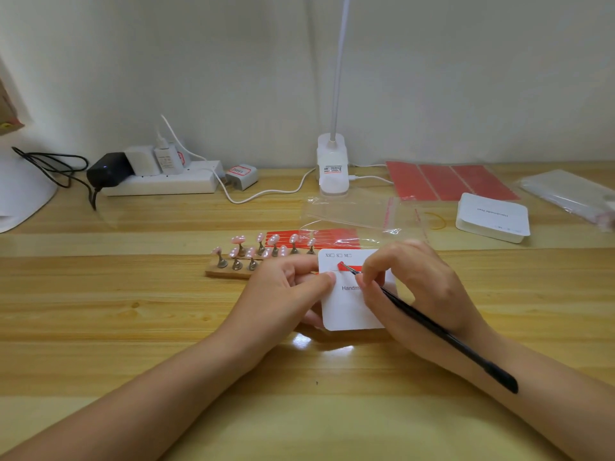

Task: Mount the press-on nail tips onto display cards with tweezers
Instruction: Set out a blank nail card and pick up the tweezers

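Both forearms are showing bare to the frame's edge (no sleeves), left hand (283, 287) and right hand (412, 281) wearing nothing.

Nail stand (233, 266) crowds the card's (349, 311) left; bare table (133, 327) lies nearer.

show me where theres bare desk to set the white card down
Bare wood lies left of the wooden nail stand, below the white power strip, and in front of both forearms. Crowded: clear plastic bags, red adhesive sheets, white card stack.
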The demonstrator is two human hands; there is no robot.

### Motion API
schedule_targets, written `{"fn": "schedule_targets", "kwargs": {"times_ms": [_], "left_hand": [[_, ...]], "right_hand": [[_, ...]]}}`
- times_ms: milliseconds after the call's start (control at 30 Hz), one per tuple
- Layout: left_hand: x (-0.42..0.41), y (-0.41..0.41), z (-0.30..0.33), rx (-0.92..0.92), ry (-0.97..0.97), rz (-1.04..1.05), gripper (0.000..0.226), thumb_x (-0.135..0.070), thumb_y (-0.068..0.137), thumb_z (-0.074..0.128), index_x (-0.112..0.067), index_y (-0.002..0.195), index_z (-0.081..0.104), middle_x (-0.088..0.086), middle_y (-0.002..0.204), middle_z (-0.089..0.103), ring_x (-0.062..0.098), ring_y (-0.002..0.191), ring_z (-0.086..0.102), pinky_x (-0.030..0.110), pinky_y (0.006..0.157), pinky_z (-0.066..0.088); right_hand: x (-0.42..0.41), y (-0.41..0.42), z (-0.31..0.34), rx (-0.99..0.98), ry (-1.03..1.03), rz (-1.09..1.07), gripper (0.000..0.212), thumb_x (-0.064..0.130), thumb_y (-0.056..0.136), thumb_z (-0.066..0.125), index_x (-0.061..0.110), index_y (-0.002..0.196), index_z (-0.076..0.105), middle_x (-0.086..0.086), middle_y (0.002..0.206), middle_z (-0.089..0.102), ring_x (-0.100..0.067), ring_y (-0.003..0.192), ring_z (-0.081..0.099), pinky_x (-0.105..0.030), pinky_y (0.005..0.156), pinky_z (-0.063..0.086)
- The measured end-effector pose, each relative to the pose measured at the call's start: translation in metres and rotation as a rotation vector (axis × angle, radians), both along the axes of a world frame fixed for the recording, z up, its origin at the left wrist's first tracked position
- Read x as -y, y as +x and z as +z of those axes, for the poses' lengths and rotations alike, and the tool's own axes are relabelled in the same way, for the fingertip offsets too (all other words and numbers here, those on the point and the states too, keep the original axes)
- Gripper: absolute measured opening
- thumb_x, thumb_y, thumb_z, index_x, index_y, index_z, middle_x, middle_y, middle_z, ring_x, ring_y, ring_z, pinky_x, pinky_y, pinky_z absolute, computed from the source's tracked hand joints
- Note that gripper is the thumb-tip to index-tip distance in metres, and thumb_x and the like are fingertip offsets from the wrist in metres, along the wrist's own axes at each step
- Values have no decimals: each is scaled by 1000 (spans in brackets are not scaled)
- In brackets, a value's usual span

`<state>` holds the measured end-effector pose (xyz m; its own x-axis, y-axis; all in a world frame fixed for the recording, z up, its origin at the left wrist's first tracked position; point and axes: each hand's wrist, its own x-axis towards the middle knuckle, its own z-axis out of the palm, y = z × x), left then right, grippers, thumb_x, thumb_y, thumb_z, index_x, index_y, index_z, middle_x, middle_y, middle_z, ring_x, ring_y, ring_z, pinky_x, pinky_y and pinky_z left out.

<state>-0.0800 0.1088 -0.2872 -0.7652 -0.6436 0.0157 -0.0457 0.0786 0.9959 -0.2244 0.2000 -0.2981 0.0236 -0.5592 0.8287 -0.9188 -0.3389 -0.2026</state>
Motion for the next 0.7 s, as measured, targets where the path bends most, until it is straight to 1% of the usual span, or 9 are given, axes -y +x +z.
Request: {"fn": "schedule_targets", "kwargs": {"times_ms": [167,233,267,333,400,500,567,600,700], "left_hand": [[1,1,0,-2,10,14,26,-1,91,49,-16,101,68,3,89,74,18,77,70,26,55,57],[1,2,0,-4,12,10,27,-1,91,48,-18,100,68,-1,90,74,17,80,70,25,55,56],[1,2,0,-4,13,7,28,-1,91,48,-19,100,67,-2,91,74,16,80,70,25,54,56],[1,2,0,-4,14,3,28,-1,91,48,-20,99,68,-3,91,74,15,80,70,25,54,56],[1,2,1,-3,10,1,29,-2,91,48,-21,99,68,-3,92,74,16,81,70,25,55,56],[2,3,0,-1,9,1,29,-2,91,48,-21,98,68,-3,92,74,17,81,70,26,55,56],[2,3,0,-1,3,2,29,-2,91,48,-21,97,69,-2,92,74,16,80,71,26,55,56],[1,3,0,2,-1,3,29,-2,91,48,-21,97,69,-3,91,74,16,80,71,26,55,56],[0,4,1,16,-23,4,29,-2,91,49,-23,96,68,-5,89,74,14,79,71,23,55,55]], "right_hand": [[-2,-3,1,111,23,-39,8,8,80,54,6,73,58,3,65,55,-7,64,48,-16,71,39],[-3,-4,2,235,60,-75,4,10,81,57,13,77,56,8,68,54,-8,67,52,-18,70,41],[-4,-5,3,309,75,-98,8,9,80,59,16,78,54,11,69,54,-7,68,53,-17,70,42],[-6,-8,6,427,92,-137,12,8,78,59,18,77,51,12,70,55,-2,71,53,-9,69,40],[-7,-12,9,523,93,-164,17,5,81,60,18,76,50,12,69,54,2,71,53,-5,67,39],[-9,-23,16,674,104,-181,27,4,85,60,25,75,48,7,70,58,-3,69,57,-12,63,43],[-9,-29,22,756,87,-183,26,8,87,59,28,75,47,-2,73,60,-13,72,61,-19,63,45],[-10,-33,26,791,72,-182,26,9,88,58,28,75,47,-4,72,60,-14,71,61,-20,63,46],[-13,-43,41,848,81,-165,24,7,89,57,25,76,47,3,67,60,-2,63,60,-14,58,46]]}}
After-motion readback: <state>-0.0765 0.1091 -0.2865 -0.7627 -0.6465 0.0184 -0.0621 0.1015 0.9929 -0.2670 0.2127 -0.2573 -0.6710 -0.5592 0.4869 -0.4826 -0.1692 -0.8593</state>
